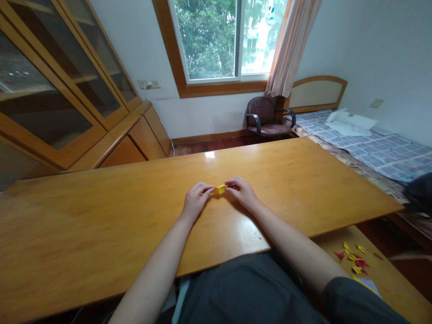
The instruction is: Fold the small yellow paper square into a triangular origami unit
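A folded yellow paper (220, 189) is held in closed pinches at opposite ends by left hand (197, 199) and right hand (243, 193), apparently for steadiness.

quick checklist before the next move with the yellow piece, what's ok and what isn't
1. Left hand gripping the yellow piece: ok, fingers pinched at its left end.
2. Right hand gripping too: ok, fingers pinched at the right end.
3. Work over the table: ok, both hands are well inside its edges.
4. Red and yellow pieces kept apart from the work: ok, they lie on the lower wooden surface to the right.
5. Creases neat: cannot tell, too small and partly covered by fingers.
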Tool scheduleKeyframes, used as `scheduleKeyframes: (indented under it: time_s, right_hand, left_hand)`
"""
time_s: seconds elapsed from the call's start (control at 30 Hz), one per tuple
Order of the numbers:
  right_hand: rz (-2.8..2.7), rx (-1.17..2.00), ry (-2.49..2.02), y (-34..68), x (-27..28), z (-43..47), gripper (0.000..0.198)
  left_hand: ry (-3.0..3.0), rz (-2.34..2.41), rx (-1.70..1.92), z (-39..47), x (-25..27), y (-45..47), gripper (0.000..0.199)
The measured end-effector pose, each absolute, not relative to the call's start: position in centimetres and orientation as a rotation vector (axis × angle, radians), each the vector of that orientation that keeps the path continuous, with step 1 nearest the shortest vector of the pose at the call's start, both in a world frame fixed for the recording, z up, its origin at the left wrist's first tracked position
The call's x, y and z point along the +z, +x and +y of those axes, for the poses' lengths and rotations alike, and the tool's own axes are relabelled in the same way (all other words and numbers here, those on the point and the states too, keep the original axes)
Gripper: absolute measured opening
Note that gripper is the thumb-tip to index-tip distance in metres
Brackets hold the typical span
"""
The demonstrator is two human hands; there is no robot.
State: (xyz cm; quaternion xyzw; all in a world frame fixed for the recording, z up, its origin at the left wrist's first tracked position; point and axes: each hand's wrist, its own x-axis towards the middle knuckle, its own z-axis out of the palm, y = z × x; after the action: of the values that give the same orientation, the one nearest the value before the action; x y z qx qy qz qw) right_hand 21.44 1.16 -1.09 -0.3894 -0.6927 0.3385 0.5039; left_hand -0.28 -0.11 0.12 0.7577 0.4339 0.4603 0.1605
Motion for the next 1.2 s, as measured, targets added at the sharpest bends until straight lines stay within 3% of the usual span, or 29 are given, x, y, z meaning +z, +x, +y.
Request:
scheduleKeyframes:
  time_s: [1.2]
  right_hand:
    - [-1.878,0.589,-0.933,21.00,-1.07,0.86,0.008]
  left_hand:
    - [2.234,1.173,1.239,-0.35,-0.04,-0.28,0.013]
